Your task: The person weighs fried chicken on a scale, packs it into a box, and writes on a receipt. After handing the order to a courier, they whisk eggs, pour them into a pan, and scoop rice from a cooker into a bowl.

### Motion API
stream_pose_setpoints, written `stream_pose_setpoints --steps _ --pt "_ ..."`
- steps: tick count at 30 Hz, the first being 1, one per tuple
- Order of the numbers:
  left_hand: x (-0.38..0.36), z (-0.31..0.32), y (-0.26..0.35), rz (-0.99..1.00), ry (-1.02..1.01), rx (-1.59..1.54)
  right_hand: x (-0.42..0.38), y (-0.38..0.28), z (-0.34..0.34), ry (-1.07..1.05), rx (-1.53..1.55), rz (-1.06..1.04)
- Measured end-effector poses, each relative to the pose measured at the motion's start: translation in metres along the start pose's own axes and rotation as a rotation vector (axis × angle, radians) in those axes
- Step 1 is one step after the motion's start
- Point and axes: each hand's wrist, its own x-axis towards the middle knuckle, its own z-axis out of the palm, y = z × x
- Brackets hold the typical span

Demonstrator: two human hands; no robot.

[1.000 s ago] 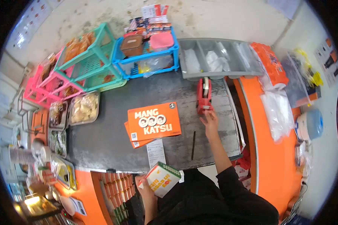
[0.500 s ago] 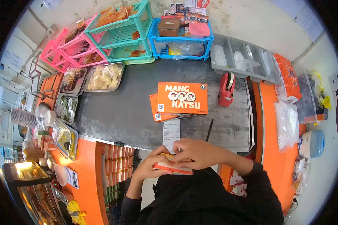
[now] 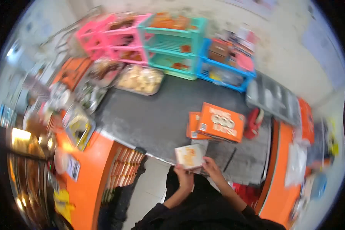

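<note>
Head view is showing both hands meeting at a small white carton point(image 3: 188, 155) with yellow-orange lettering, which is hovering at the near edge of the desk point(image 3: 142, 113). The left hand point(image 3: 185, 178) is pinching the carton at its lower left corner, and the right hand point(image 3: 212, 168) is pinching it at its right corner; blur is hiding how each finger is sitting in either grip. Just beyond the carton, a pale paper slip point(image 3: 201, 145) is lying partly covered. Past it, one orange box point(image 3: 222, 122) is resting on another, the lower box point(image 3: 193, 126) sticking out to the left. A red tape dispenser point(image 3: 253, 122) is standing just beside this stack, near the desk's right edge, and a dark stick point(image 3: 230, 159) is lying slanted toward the near right corner. Along the far edge, a blue rack point(image 3: 225, 76) is standing between green shelves point(image 3: 174, 57) and a grey divided tray point(image 3: 273, 96). Near the far left corner, a clear tray point(image 3: 155, 86) is holding pale food pieces point(image 3: 139, 78).
</note>
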Motion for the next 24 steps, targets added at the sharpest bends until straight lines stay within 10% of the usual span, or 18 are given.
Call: stream_pose_setpoints --steps 3,5,7,11,15,20,24 --pt "0.028 -0.050 -0.095 0.133 0.295 1.285 0.028 0.021 -0.022 0.069 -0.539 -0.401" --pt "0.043 -0.079 -0.125 -0.002 0.352 0.787 0.022 0.021 -0.017 0.112 -0.913 -0.531" --pt "-0.032 -0.024 -0.036 0.138 0.185 1.174 0.006 0.009 0.000 0.147 -1.159 -0.675" --pt "-0.119 -0.107 0.036 0.409 0.262 1.171 -0.018 0.034 0.047 0.076 -1.227 -0.891" --pt "-0.256 -0.223 0.065 0.406 0.835 1.195 -0.095 0.055 0.162 -0.408 -0.889 -1.363" --pt "-0.423 -0.407 -0.008 0.008 1.102 0.915 -0.222 0.174 0.319 -1.480 -0.859 -1.068" --pt "-0.529 -0.426 -0.088 0.356 1.072 0.180 -0.314 0.277 0.397 -2.222 -0.874 -0.602"
